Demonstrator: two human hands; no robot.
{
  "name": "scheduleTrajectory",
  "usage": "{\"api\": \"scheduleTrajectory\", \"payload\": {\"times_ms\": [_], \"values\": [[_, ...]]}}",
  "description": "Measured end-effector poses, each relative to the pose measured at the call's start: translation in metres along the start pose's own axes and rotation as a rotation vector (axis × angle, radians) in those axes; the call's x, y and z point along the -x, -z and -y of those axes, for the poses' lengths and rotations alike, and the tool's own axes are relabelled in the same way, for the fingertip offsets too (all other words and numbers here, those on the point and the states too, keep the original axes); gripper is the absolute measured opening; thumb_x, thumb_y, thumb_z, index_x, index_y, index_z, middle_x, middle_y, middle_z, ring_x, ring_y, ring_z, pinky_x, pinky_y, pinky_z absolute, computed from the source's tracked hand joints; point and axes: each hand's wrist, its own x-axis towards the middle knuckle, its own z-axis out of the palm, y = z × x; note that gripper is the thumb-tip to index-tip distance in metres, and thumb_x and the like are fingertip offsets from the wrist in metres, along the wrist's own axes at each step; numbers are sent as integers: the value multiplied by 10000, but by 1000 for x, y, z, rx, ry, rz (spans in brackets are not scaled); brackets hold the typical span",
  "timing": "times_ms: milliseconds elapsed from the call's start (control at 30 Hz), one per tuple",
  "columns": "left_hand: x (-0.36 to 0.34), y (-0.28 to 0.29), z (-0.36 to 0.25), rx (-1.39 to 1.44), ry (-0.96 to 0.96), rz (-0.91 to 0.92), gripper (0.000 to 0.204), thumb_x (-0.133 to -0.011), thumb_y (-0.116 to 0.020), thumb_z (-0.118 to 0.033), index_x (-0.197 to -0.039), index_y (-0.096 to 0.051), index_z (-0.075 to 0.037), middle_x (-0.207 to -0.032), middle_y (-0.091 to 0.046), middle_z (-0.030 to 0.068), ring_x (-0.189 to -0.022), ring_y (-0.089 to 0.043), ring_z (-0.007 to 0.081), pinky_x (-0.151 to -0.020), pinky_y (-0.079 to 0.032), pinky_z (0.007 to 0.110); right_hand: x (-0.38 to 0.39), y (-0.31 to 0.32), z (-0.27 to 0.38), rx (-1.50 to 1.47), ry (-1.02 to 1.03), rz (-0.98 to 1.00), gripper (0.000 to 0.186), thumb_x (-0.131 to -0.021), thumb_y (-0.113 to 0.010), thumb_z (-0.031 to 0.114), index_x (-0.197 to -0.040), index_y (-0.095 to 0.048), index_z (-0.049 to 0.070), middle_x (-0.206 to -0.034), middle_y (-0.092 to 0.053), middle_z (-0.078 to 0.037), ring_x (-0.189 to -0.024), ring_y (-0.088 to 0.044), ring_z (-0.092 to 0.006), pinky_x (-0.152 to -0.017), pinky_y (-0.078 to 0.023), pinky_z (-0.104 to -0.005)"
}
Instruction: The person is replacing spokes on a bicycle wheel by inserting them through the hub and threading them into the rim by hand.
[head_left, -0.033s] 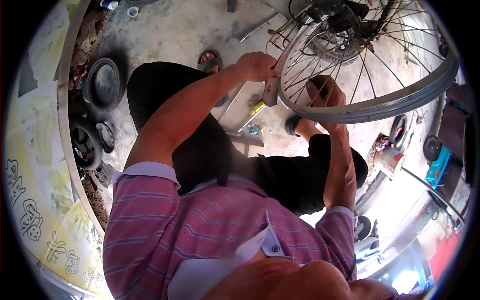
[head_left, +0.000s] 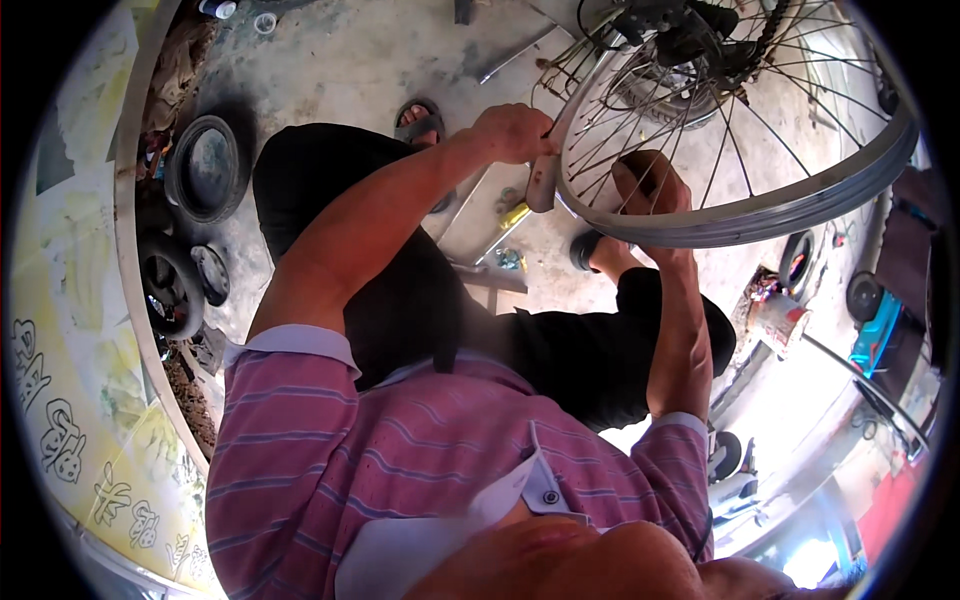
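Note:
My left hand is closed at the left side of a bare silver wheel rim; a short flat grey-pink piece hangs just below its fingers, and I cannot make out exactly what they grip. My right hand is curled behind the spokes at the lower part of the rim, partly hidden, with its grip unclear. The wheel has a dark hub assembly and chain at the top. A yellow-handled tool lies on the floor beyond my knees.
Tyres and small wheels line a curb at the left. Metal rods and bars lie on the floor. At the right are a dirty bucket, a turquoise object and a long pole.

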Motion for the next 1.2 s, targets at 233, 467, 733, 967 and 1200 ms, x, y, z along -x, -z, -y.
{"api": "scheduleTrajectory", "payload": {"times_ms": [233, 467, 733, 967, 1200], "values": [[8, 10, -14, -68, 50, -6, 451, -900, -631, -572, -925, -719, -131, -937, -728, 131, -944, -695, 358, -804, -543, 477, -6, 3, -5, 60, -27, 16, 158, -928, -679, 144, -974, -646, -3, -736, -645, -97, -623, -577, -171, -587, -473, -330], [10, 18, -19, -64, 117, 69, 361, -900, -641, -499, -1007, -764, -177, -1039, -743, 94, -1013, -699, 306, -858, -552, 438, -14, 14, -26, -4, -21, -159, 206, -974, -674, 218, -950, -654, 15, -725, -611, 2, -617, -514, -67, -568, -416, -236], [10, 13, -17, -66, 113, 67, 362, -909, -637, -481, -999, -762, -154, -1029, -743, 111, -1014, -700, 311, -868, -553, 438, -17, 28, -11, -552, -19, -237, 309, -1067, -467, 237, -905, -584, 2, -646, -511, -30, -519, -391, -92, -495, -300, -250], [9, 7, -13, -49, 66, -2, 460, -927, -613, -544, -936, -732, -100, -967, -733, 153, -971, -696, 363, -823, -543, 485, -13, 27, -4, -653, -99, -204, 338, -1053, -521, 330, -984, -618, 13, -717, -567, -37, -562, -467, -94, -514, -337, -234], [8, 5, -10, -15, 71, -10, 467, -911, -627, -558, -928, -729, -102, -963, -732, 145, -976, -690, 358, -826, -540, 478, -13, 24, -12, -583, -26, -114, 244, -1021, -601, 260, -1012, -616, 16, -732, -567, -7, -592, -477, -76, -520, -337, -219]]}}
